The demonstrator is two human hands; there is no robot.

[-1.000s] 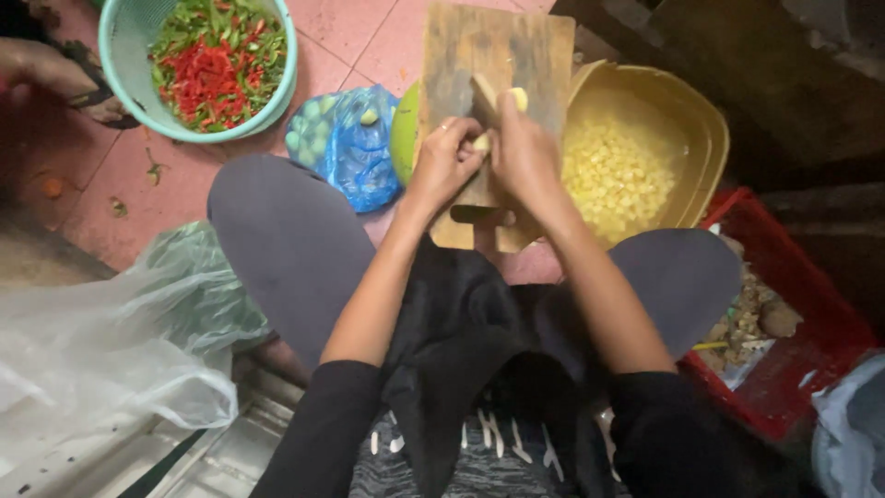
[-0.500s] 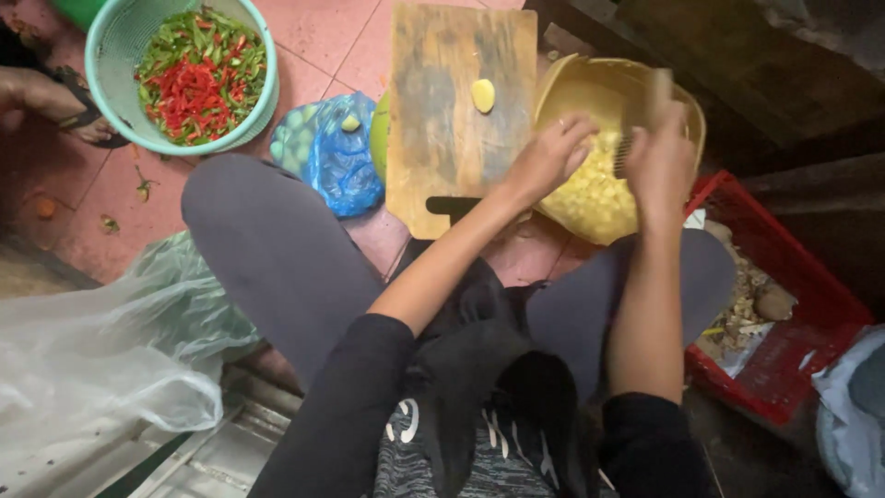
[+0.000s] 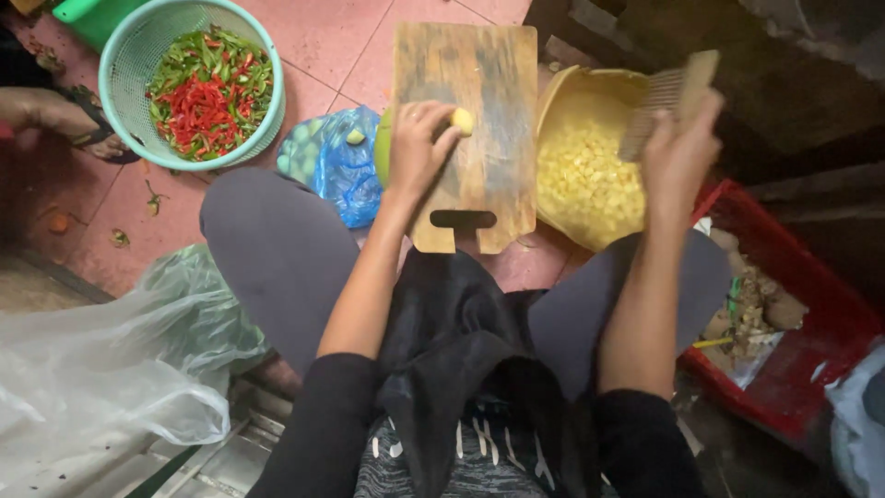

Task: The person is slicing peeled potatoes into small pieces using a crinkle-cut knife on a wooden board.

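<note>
Left hand [image 3: 417, 148] at upper centre of the frame, grip pinching a small yellow piece [image 3: 462, 120] between thumb and fingertips, pressing it flat against the wooden cutting board [image 3: 479, 83] so it cannot roll. Right hand [image 3: 678, 152] at upper right, raised clear of the board, grip closed round the handle of a crinkle-edged cutter [image 3: 666, 97], blade tilted above the yellow bowl [image 3: 590, 83] (probably to let cut bits drop off into it). Bowl just beside the board's right edge, heaped with pale yellow diced pieces [image 3: 581, 180], close enough for sweeping straight across. Board resting across the lap, between grey-clad knees, handle slot toward the body. Left of the board, a blue plastic bag [image 3: 336, 166] with greenish pieces, within easy reach. Further to the upper left, a teal basket [image 3: 120, 55] of chopped red and green chillies on the tiled floor. Red crate [image 3: 811, 304] with roots at lower right; clear plastic bag [image 3: 101, 360] at lower left.
</note>
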